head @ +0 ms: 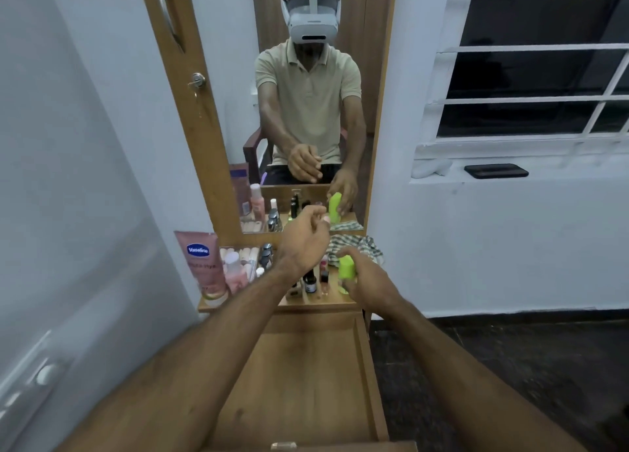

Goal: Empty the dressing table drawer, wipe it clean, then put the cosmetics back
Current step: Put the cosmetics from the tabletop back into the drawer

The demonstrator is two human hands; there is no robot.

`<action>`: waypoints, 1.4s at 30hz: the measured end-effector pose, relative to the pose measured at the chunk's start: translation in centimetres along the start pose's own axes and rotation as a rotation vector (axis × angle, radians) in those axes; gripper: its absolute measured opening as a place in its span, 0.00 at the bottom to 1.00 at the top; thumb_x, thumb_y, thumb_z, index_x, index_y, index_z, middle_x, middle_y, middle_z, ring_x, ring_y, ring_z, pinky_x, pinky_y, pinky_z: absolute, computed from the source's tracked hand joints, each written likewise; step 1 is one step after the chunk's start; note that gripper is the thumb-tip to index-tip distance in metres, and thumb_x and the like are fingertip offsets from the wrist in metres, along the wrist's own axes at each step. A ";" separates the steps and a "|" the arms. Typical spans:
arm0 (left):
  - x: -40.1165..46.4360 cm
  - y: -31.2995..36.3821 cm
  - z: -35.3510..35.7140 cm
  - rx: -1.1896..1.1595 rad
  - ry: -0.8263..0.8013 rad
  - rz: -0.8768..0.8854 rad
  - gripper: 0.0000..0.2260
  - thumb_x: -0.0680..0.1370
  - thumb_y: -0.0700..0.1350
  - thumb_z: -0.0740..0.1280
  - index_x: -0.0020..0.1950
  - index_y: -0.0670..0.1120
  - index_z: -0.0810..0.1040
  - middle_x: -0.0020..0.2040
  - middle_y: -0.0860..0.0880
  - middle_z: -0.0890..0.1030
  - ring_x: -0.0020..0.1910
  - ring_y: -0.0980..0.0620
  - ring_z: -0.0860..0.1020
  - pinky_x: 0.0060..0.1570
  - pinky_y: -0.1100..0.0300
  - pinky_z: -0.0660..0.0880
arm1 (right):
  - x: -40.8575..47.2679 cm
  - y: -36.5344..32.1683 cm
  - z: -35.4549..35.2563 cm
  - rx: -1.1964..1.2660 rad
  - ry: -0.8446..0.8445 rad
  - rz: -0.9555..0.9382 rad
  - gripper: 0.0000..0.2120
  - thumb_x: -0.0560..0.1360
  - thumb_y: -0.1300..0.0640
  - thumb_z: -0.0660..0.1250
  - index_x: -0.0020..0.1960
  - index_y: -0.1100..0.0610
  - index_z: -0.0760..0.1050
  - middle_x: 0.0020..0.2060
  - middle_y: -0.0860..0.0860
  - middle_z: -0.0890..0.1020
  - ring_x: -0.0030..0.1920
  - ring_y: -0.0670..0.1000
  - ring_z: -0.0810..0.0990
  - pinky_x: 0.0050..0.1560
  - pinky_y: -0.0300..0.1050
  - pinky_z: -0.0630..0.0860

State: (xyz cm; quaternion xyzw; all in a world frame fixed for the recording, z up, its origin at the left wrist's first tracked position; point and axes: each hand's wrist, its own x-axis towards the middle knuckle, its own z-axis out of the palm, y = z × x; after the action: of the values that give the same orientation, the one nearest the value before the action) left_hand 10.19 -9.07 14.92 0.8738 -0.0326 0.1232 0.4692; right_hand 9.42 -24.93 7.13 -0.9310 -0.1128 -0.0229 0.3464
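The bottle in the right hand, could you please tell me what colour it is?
Bright lime green: the bottle, gripped by the right hand, shows best in the head view.

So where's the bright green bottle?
In the head view, the green bottle is on the right side of the dressing table top, held by the right hand, just in front of the checked cloth by the mirror.

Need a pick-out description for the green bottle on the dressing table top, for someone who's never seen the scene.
Start at the tall mirror and drop to the wooden shelf below it, above the open drawer. At the shelf's right end, in front of the checked cloth, the right hand grips the green bottle. It is the only bright lime-green item; its neighbours are small dark bottles and pink tubes.
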 end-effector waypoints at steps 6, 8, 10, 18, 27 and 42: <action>-5.3 -1.5 -0.6 -0.089 0.009 0.021 0.11 0.82 0.45 0.64 0.63 0.53 0.77 0.42 0.56 0.83 0.34 0.62 0.80 0.35 0.67 0.74 | -3.7 -0.7 -0.6 -0.017 0.010 0.085 0.22 0.76 0.60 0.70 0.64 0.45 0.66 0.54 0.52 0.79 0.46 0.53 0.77 0.44 0.46 0.71; -7.2 -3.5 -0.2 -0.017 -0.098 0.018 0.12 0.81 0.43 0.64 0.64 0.52 0.77 0.42 0.55 0.83 0.38 0.59 0.81 0.44 0.61 0.78 | -5.2 -0.9 -0.5 0.037 -0.034 0.086 0.22 0.76 0.59 0.71 0.65 0.45 0.66 0.50 0.52 0.79 0.44 0.53 0.79 0.43 0.48 0.74; -9.4 -5.8 0.5 0.124 -0.326 0.001 0.17 0.80 0.43 0.66 0.69 0.49 0.74 0.51 0.55 0.83 0.47 0.58 0.80 0.50 0.63 0.76 | -6.7 -0.9 0.0 0.114 -0.085 0.078 0.23 0.77 0.58 0.72 0.66 0.45 0.66 0.50 0.52 0.80 0.45 0.53 0.81 0.46 0.50 0.78; -15.9 -11.3 3.5 0.154 -0.379 -0.133 0.17 0.74 0.52 0.72 0.63 0.55 0.81 0.50 0.58 0.84 0.49 0.60 0.81 0.54 0.53 0.78 | -9.5 0.0 3.2 0.298 -0.201 0.072 0.22 0.76 0.62 0.72 0.60 0.40 0.70 0.56 0.50 0.78 0.54 0.52 0.82 0.57 0.52 0.81; -18.3 -11.4 4.9 0.394 -0.262 -0.162 0.19 0.76 0.59 0.69 0.66 0.57 0.75 0.58 0.56 0.83 0.56 0.50 0.80 0.52 0.55 0.76 | -11.3 0.3 6.1 0.150 -0.060 0.094 0.20 0.75 0.58 0.74 0.62 0.47 0.70 0.50 0.43 0.80 0.49 0.46 0.82 0.51 0.49 0.81; -17.4 -13.9 6.4 0.430 -0.344 -0.099 0.29 0.80 0.56 0.64 0.79 0.53 0.62 0.73 0.49 0.73 0.72 0.48 0.70 0.72 0.48 0.65 | -7.0 2.4 7.3 -0.417 0.023 0.126 0.19 0.76 0.56 0.69 0.65 0.47 0.70 0.62 0.49 0.80 0.59 0.55 0.76 0.59 0.51 0.70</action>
State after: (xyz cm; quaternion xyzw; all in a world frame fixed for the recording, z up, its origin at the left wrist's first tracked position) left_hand -3.03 -7.65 -4.01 0.9619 -0.0418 -0.0459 0.2661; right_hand 2.87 -23.31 -0.85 -0.9874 -0.0433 -0.0348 0.1481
